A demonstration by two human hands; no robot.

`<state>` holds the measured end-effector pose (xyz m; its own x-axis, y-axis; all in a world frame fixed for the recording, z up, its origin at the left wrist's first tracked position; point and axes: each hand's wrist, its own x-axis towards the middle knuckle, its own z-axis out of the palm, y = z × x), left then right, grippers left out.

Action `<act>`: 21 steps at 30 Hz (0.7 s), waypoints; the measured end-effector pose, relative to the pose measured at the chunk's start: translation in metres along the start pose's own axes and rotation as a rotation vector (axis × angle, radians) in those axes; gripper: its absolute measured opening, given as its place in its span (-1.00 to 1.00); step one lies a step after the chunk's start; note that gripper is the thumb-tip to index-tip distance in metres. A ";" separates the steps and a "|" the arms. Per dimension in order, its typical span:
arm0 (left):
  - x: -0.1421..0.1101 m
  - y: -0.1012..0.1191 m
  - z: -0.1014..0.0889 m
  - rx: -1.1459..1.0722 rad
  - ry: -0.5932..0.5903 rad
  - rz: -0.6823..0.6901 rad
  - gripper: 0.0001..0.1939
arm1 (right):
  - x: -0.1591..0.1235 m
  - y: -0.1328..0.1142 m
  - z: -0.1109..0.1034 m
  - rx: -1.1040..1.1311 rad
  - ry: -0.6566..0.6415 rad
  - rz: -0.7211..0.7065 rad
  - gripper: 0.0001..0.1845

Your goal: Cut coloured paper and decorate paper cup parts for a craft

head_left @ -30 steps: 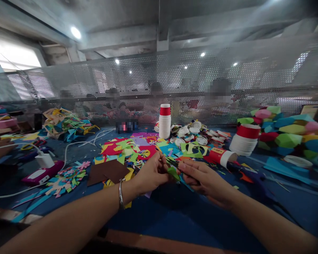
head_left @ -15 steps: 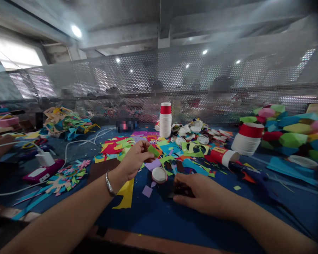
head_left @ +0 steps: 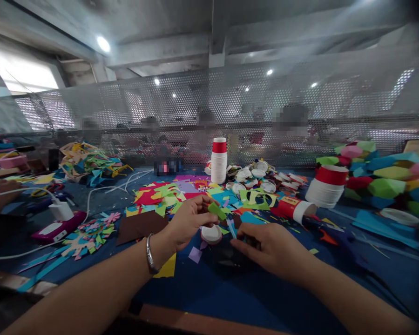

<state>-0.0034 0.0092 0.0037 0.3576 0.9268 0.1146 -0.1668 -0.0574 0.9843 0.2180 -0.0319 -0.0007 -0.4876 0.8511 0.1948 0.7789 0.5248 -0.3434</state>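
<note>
Writing: a yellow label w/ dark marks on the red-and-white paper cup (head_left: 295, 209) lying on its side, near right; too small to read. No brand legible elsewhere.

L hand (head_left: 186, 222), silver bangle at wrist: thumb & fingers closed on a small green paper piece (head_left: 217, 211), held just above the white round disc w/ a red edge (head_left: 211, 234), centre of the blue work surface (head_left: 209, 298).
R hand (head_left: 268, 246): fingers part-curled, thumb apart from index; a pale translucent strip (head_left: 232, 227) at the fingertips, can't tell if gripped. Dark item under that hand too blurred to ID.

Containers: tall stack of white paper cups w/ red top (head_left: 219, 160), far centre, nested upside down; 2nd red-topped white cup stack (head_left: 327, 186), right, tilted. Inside of the lying cup: can't tell.

Around: heap of white discs (head_left: 258, 174) far, R of tall stack; brown sheet (head_left: 139, 226) L of L hand; lilac paper square (head_left: 195, 254) near disc; plum-coloured box w/ white plug (head_left: 59, 225) left; another person's hand (head_left: 2, 193), far left.
</note>
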 end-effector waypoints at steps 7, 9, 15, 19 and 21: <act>-0.003 -0.007 0.008 -0.002 -0.057 0.008 -0.66 | 0.003 -0.003 0.000 0.232 0.138 0.051 -0.64; -0.005 -0.011 0.009 0.001 -0.117 -0.006 -0.66 | 0.004 -0.004 0.001 0.267 0.157 0.025 -0.66; -0.009 -0.007 0.006 0.178 -0.254 -0.033 -0.69 | 0.002 -0.002 0.000 0.294 0.113 -0.001 -0.71; -0.009 -0.004 0.002 0.281 -0.266 0.032 -0.81 | 0.003 -0.003 0.000 0.312 0.097 -0.008 -0.74; -0.009 -0.005 0.001 0.301 -0.254 0.028 -0.83 | 0.003 -0.003 0.000 0.320 0.096 -0.008 -0.75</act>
<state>-0.0051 0.0012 -0.0022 0.5788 0.8044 0.1340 0.0840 -0.2223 0.9714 0.2143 -0.0308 0.0009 -0.4418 0.8525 0.2793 0.6046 0.5130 -0.6093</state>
